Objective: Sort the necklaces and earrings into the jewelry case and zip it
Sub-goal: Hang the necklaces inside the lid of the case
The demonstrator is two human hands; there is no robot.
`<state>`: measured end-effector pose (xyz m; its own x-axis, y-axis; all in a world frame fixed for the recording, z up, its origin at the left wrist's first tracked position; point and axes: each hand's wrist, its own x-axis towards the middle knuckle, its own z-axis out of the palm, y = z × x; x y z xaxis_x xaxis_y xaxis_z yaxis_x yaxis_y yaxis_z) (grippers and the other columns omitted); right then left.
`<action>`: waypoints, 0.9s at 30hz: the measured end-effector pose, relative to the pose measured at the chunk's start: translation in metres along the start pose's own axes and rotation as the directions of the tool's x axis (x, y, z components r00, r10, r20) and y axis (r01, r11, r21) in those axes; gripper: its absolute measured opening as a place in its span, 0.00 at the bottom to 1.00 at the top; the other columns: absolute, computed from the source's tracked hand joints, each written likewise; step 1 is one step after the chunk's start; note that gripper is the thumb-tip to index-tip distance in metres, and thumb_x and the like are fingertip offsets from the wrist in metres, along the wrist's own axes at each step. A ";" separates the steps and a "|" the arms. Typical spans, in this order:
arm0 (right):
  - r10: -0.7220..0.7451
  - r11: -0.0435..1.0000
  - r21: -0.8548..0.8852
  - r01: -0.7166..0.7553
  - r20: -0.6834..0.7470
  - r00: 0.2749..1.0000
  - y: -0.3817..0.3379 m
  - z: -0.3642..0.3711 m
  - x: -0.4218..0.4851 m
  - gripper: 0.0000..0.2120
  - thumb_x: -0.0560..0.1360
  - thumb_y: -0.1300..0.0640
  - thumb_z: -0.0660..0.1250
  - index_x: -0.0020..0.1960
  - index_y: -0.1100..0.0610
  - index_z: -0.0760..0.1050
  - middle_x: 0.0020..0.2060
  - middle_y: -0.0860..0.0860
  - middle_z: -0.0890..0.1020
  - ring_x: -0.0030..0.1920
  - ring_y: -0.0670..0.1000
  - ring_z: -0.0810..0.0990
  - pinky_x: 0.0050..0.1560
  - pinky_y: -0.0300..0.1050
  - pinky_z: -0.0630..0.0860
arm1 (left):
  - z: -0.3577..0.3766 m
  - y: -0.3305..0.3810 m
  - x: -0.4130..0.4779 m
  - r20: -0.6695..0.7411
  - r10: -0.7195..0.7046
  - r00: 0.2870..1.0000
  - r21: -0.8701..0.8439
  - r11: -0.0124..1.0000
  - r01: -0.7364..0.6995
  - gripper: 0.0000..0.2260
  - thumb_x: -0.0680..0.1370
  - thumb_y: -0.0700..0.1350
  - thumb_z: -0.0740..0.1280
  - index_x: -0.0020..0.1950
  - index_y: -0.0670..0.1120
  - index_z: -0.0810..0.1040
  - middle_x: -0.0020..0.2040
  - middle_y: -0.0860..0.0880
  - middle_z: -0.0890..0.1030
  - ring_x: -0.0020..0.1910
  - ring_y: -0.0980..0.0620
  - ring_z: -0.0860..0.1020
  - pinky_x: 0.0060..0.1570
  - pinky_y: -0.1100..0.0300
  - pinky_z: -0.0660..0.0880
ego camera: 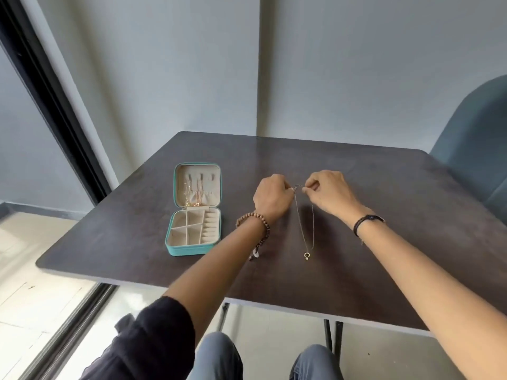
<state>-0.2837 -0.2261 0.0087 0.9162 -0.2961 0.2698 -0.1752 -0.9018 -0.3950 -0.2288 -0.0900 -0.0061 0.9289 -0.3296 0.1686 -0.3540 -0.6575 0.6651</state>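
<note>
My left grip [273, 200] and right grip [330, 193] sit close together over the middle of the table [384, 229], each with fingers curled and pinching one end of a thin necklace [301, 226] at its clasp. The two strands of chain run from my fingertips towards me and meet at a small round pendant [306, 255]. I cannot tell whether the pendant rests on the table or hangs just above it. To the left of my left grip, well apart from the necklace, the teal jewelry case [192, 249] lies open. Its lid [197, 185] is folded back flat, with gold chains on its hooks, and its divided tray faces up.
</note>
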 end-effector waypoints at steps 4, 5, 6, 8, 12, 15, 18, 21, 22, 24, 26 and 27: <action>0.053 0.999 -0.010 -0.053 0.053 0.997 0.014 0.003 0.016 0.08 0.77 0.55 0.69 0.44 0.58 0.84 0.42 0.54 0.85 0.48 0.56 0.82 0.51 0.51 0.80 | 0.020 0.005 0.014 -0.025 -0.036 0.999 0.056 0.998 0.037 0.15 0.77 0.54 0.70 0.50 0.42 0.83 0.52 0.45 0.84 0.55 0.43 0.80 0.48 0.51 0.79; 0.061 0.998 -0.020 -0.060 0.070 0.996 0.015 0.004 0.017 0.09 0.77 0.56 0.68 0.43 0.58 0.84 0.42 0.55 0.85 0.48 0.56 0.82 0.50 0.51 0.80 | 0.023 0.006 0.017 -0.033 -0.043 0.999 0.065 0.997 0.045 0.16 0.76 0.56 0.71 0.49 0.43 0.83 0.51 0.46 0.84 0.55 0.43 0.80 0.47 0.51 0.79; 0.067 0.998 -0.026 -0.065 0.086 0.994 0.016 0.006 0.019 0.10 0.78 0.56 0.67 0.43 0.59 0.84 0.41 0.55 0.85 0.48 0.57 0.81 0.49 0.52 0.80 | 0.026 0.006 0.020 -0.042 -0.049 0.998 0.077 0.996 0.052 0.17 0.75 0.58 0.72 0.48 0.43 0.83 0.50 0.46 0.84 0.54 0.43 0.80 0.47 0.51 0.79; 0.086 0.996 -0.022 -0.084 0.094 0.992 0.019 0.011 0.023 0.11 0.77 0.57 0.66 0.42 0.59 0.85 0.40 0.56 0.85 0.50 0.60 0.81 0.49 0.54 0.81 | 0.031 0.009 0.026 -0.063 -0.062 0.996 0.091 0.994 0.067 0.17 0.73 0.59 0.73 0.47 0.45 0.84 0.49 0.47 0.84 0.53 0.43 0.81 0.46 0.53 0.79; 0.123 0.992 -0.016 -0.122 0.103 0.987 0.017 0.015 0.030 0.09 0.75 0.55 0.71 0.41 0.58 0.86 0.43 0.58 0.86 0.53 0.63 0.79 0.48 0.52 0.80 | 0.034 0.010 0.030 -0.100 -0.103 0.990 0.053 0.993 0.109 0.12 0.74 0.54 0.74 0.49 0.48 0.86 0.50 0.46 0.85 0.52 0.43 0.82 0.43 0.56 0.72; 0.161 0.987 0.002 -0.162 0.095 0.982 0.014 0.016 0.035 0.08 0.72 0.53 0.76 0.43 0.59 0.86 0.44 0.59 0.85 0.53 0.61 0.79 0.49 0.49 0.79 | 0.034 0.009 0.029 -0.110 -0.124 0.986 0.039 0.991 0.129 0.08 0.75 0.50 0.73 0.51 0.49 0.85 0.52 0.46 0.85 0.54 0.42 0.82 0.45 0.55 0.72; 0.232 0.972 0.022 -0.234 0.067 0.970 0.010 0.016 0.041 0.09 0.68 0.53 0.76 0.42 0.60 0.83 0.42 0.61 0.84 0.47 0.61 0.83 0.49 0.51 0.82 | 0.034 0.010 0.027 -0.134 -0.091 0.987 0.081 0.991 0.102 0.07 0.77 0.48 0.70 0.51 0.48 0.85 0.51 0.46 0.85 0.53 0.42 0.82 0.45 0.54 0.72; 0.243 0.970 -0.001 -0.243 0.065 0.968 0.008 0.018 0.042 0.08 0.67 0.56 0.73 0.38 0.60 0.78 0.40 0.62 0.84 0.42 0.61 0.84 0.47 0.53 0.83 | 0.038 0.010 0.025 -0.155 -0.045 0.987 0.123 0.990 0.065 0.07 0.78 0.47 0.68 0.51 0.46 0.84 0.51 0.47 0.84 0.55 0.42 0.81 0.45 0.53 0.71; 0.238 0.971 -0.018 -0.237 0.068 0.969 0.005 0.016 0.040 0.07 0.67 0.57 0.71 0.37 0.60 0.76 0.41 0.62 0.84 0.43 0.62 0.83 0.47 0.53 0.83 | 0.039 0.010 0.024 -0.158 -0.034 0.987 0.134 0.989 0.056 0.08 0.79 0.47 0.67 0.51 0.45 0.83 0.52 0.46 0.84 0.56 0.42 0.80 0.45 0.52 0.71; 0.226 0.972 -0.091 -0.218 0.089 0.970 0.000 0.012 0.033 0.06 0.71 0.57 0.69 0.41 0.60 0.75 0.48 0.61 0.83 0.48 0.63 0.82 0.47 0.52 0.80 | 0.041 0.010 0.023 -0.154 -0.015 0.988 0.163 0.986 0.040 0.09 0.80 0.47 0.66 0.52 0.43 0.82 0.54 0.45 0.83 0.57 0.41 0.79 0.46 0.50 0.71; 0.218 0.962 -0.191 -0.195 0.108 0.970 -0.001 0.015 0.031 0.08 0.77 0.55 0.67 0.52 0.60 0.75 0.56 0.61 0.80 0.57 0.65 0.80 0.52 0.52 0.76 | 0.041 0.011 0.021 -0.134 -0.007 0.991 0.199 0.979 0.034 0.10 0.82 0.47 0.64 0.55 0.43 0.81 0.58 0.44 0.81 0.60 0.41 0.77 0.48 0.50 0.71; 0.207 0.956 -0.235 -0.175 0.119 0.971 -0.001 0.017 0.028 0.11 0.78 0.55 0.65 0.57 0.60 0.75 0.59 0.61 0.79 0.60 0.65 0.78 0.54 0.53 0.75 | 0.041 0.011 0.019 -0.120 -0.010 0.993 0.211 0.977 0.035 0.11 0.82 0.48 0.63 0.57 0.43 0.80 0.59 0.43 0.80 0.62 0.41 0.76 0.49 0.49 0.71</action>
<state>-0.2516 -0.2283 0.0023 0.8964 -0.4366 0.0759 -0.4123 -0.8845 -0.2185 -0.2193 -0.1312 -0.0252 0.9386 -0.2397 0.2484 -0.3363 -0.7969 0.5018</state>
